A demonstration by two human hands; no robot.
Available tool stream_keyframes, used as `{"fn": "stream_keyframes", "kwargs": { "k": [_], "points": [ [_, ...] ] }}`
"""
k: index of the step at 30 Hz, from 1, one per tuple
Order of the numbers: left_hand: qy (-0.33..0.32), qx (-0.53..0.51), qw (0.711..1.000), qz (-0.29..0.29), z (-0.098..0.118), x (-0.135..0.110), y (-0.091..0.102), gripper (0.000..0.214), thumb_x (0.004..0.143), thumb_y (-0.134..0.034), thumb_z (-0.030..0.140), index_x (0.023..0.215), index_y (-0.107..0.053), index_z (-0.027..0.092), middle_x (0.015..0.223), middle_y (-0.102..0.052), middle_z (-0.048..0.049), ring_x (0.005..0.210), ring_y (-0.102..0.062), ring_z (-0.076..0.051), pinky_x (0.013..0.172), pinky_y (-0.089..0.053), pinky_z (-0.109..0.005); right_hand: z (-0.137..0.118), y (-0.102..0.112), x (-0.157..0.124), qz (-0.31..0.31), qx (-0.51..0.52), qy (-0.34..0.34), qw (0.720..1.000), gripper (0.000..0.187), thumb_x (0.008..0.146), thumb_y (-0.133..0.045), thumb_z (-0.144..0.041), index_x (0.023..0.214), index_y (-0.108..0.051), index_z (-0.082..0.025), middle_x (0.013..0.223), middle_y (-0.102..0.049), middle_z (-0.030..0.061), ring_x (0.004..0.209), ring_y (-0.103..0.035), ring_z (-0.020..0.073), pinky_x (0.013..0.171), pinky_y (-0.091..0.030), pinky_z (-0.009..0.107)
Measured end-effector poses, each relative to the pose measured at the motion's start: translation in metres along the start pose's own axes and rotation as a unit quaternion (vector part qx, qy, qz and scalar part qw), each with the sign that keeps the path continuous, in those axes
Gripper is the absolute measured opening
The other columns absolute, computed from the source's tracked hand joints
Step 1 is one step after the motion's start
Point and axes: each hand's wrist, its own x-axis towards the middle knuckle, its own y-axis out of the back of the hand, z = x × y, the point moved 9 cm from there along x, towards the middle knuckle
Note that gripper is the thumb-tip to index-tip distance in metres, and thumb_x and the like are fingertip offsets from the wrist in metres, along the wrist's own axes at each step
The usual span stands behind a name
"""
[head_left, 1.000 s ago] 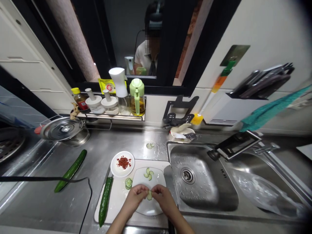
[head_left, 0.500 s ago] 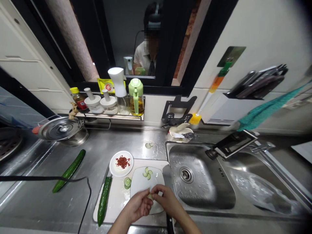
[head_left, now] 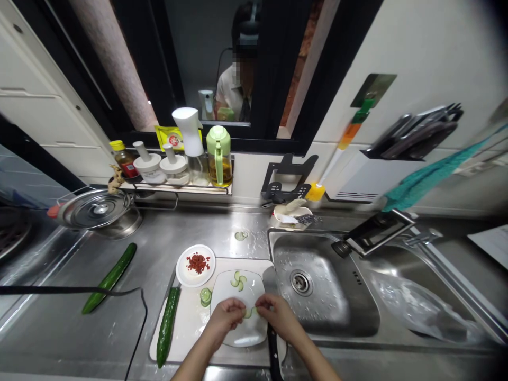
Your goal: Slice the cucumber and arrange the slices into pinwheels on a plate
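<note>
Over the near part of the white square plate [head_left: 238,340], my left hand [head_left: 225,319] and my right hand [head_left: 280,316] pinch a thin cucumber slice [head_left: 249,313] from both sides. It looks stretched into a wavy strip between the fingertips. Curved cucumber pieces [head_left: 238,281] lie fanned out at the plate's far side. Left of the plate, a small pile of round slices [head_left: 205,297] rests on the cutting board [head_left: 186,338]. A cut cucumber [head_left: 168,328] lies along the board's left edge. Beside my right hand is a knife [head_left: 273,352], its black handle towards me.
A small white dish [head_left: 180,275] with chopped red bits overlaps the board's far left corner. The steel sink [head_left: 325,312] borders the board on the right. Another whole cucumber [head_left: 111,278] and a dark cable [head_left: 141,323] lie left. Bottles and jars line a rack [head_left: 190,189] behind.
My hands have moved apart, drawing the cucumber slice out between them, where before they were close together. The view has shifted slightly.
</note>
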Motion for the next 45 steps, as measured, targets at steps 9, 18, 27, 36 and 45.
{"fn": "stream_keyframes", "kwargs": {
  "k": [9, 18, 27, 36, 45],
  "points": [
    [-0.11, 0.287, 0.945, 0.11, 0.014, 0.014, 0.001, 0.005, 0.065, -0.062, 0.022, 0.065, -0.063, 0.018, 0.052, -0.053, 0.0054, 0.053, -0.048, -0.01, 0.057, -0.033, -0.022, 0.005, 0.008, 0.013, 0.017, -0.198, -0.004, 0.98, 0.012, 0.073, -0.051, -0.013, 0.072, -0.061, -0.018, 0.069, -0.062, 0.0003, 0.073, -0.053, 0.0162, 0.065, -0.031, 0.026],
    [-0.11, 0.469, 0.866, 0.134, 0.024, 0.012, -0.018, 0.012, 0.077, -0.054, 0.02, 0.078, -0.066, 0.019, 0.077, -0.066, -0.0021, 0.076, -0.058, -0.015, 0.07, -0.035, -0.024, -0.005, 0.003, 0.018, 0.009, -0.347, 0.019, 0.938, 0.015, 0.083, -0.049, -0.015, 0.08, -0.063, -0.019, 0.084, -0.066, 0.0043, 0.094, -0.052, 0.0222, 0.07, -0.027, 0.031],
    [-0.123, 0.532, 0.827, 0.137, 0.02, 0.013, -0.023, 0.018, 0.081, -0.048, 0.02, 0.085, -0.065, 0.02, 0.088, -0.063, -0.0043, 0.086, -0.057, -0.017, 0.074, -0.036, -0.025, -0.005, -0.009, 0.018, 0.017, -0.417, 0.061, 0.907, 0.016, 0.088, -0.048, -0.014, 0.082, -0.062, -0.02, 0.093, -0.064, 0.0056, 0.101, -0.048, 0.0244, 0.074, -0.028, 0.033],
    [-0.158, 0.536, 0.82, 0.124, 0.02, 0.013, -0.025, 0.02, 0.083, -0.045, 0.021, 0.082, -0.065, 0.02, 0.084, -0.061, -0.0042, 0.086, -0.056, -0.017, 0.075, -0.037, -0.026, 0.006, -0.008, -0.001, 0.081, -0.416, 0.056, 0.904, 0.011, 0.088, -0.052, -0.018, 0.085, -0.062, -0.022, 0.093, -0.061, 0.0038, 0.096, -0.049, 0.0225, 0.075, -0.03, 0.033],
    [-0.189, 0.52, 0.825, 0.114, 0.021, 0.01, -0.025, 0.02, 0.084, -0.045, 0.022, 0.08, -0.065, 0.02, 0.083, -0.061, -0.0047, 0.084, -0.056, -0.018, 0.074, -0.038, -0.027, 0.038, -0.041, -0.031, 0.073, -0.431, 0.037, 0.899, 0.046, 0.082, -0.047, -0.006, 0.126, -0.051, -0.02, 0.078, -0.067, 0.0062, 0.082, -0.058, 0.0221, 0.071, -0.03, 0.035]
  ]
}}
